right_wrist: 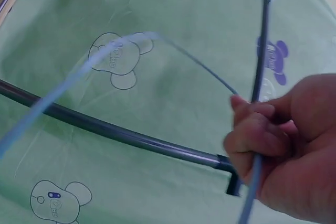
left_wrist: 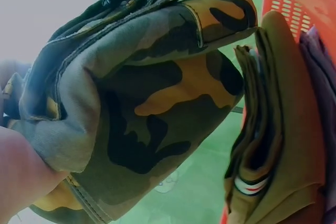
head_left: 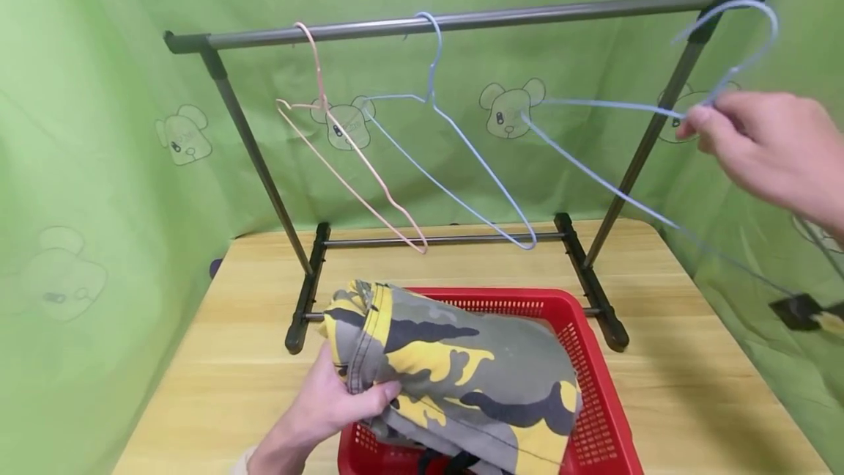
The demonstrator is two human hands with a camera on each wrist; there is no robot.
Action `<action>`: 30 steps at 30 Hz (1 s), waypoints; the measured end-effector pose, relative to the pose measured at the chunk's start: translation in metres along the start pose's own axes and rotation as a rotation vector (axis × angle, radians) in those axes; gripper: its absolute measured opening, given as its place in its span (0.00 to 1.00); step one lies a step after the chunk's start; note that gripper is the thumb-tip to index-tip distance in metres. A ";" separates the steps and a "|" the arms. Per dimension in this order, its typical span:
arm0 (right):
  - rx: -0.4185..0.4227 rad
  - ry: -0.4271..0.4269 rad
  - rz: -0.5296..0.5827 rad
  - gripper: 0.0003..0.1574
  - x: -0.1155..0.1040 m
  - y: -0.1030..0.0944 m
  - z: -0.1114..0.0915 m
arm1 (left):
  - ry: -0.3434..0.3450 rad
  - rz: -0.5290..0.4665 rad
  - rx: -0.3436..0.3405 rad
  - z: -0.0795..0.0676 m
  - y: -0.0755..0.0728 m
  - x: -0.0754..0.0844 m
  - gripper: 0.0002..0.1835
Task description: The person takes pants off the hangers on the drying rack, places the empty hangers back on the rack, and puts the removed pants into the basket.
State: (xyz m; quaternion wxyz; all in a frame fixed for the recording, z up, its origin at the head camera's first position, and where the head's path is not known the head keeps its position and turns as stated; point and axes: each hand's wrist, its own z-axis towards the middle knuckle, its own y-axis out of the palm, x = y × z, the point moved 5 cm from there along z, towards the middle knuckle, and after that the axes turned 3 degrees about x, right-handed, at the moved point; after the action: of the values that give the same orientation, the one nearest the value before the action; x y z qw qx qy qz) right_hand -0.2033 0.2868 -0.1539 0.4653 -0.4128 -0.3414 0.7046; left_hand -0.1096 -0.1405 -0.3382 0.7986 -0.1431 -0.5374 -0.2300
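Observation:
My left hand (head_left: 336,402) grips a folded camouflage garment (head_left: 488,365) in grey, yellow and black by its left end, thumb on top, above a red basket (head_left: 603,372). Black cords hang from the cloth's lower side. Raised at the right, my right hand (head_left: 771,141) holds a light blue clothes hanger (head_left: 600,103) just below its hook. That hook stands near the right end of the rack's rail (head_left: 574,13), and the frame slants down to the right. In the right wrist view the fingers (right_wrist: 257,135) curl round the blue wire.
A pink hanger (head_left: 319,68) and another blue hanger (head_left: 433,57) hang from the rail. The rack's black feet (head_left: 593,299) stand on the wooden table (head_left: 217,387) behind the basket. Inside the basket are an olive garment (left_wrist: 294,119) and a purple one (left_wrist: 320,72). Green curtain (head_left: 86,167) surrounds the table.

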 end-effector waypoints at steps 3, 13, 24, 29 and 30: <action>-0.006 0.029 0.011 0.30 -0.006 0.000 0.021 | -0.024 0.005 0.015 0.001 0.001 -0.006 0.27; -0.034 0.076 0.042 0.33 -0.012 -0.001 0.078 | -0.023 0.001 0.025 0.001 0.000 -0.008 0.26; -0.195 0.120 0.019 0.35 -0.001 0.033 0.085 | -0.018 -0.004 0.033 0.000 -0.002 -0.009 0.27; -0.191 0.124 0.053 0.36 -0.005 0.036 0.080 | -0.016 0.012 0.042 0.001 -0.004 -0.008 0.27; -0.186 0.122 0.062 0.36 -0.006 0.036 0.079 | -0.015 0.013 0.043 0.002 -0.004 -0.008 0.27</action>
State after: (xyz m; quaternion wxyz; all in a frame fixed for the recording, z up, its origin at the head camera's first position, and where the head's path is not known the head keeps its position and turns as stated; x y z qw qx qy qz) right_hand -0.2860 0.2614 -0.1499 0.4229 -0.5067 -0.3634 0.6575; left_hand -0.1156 -0.1414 -0.3452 0.7990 -0.1313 -0.5472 -0.2121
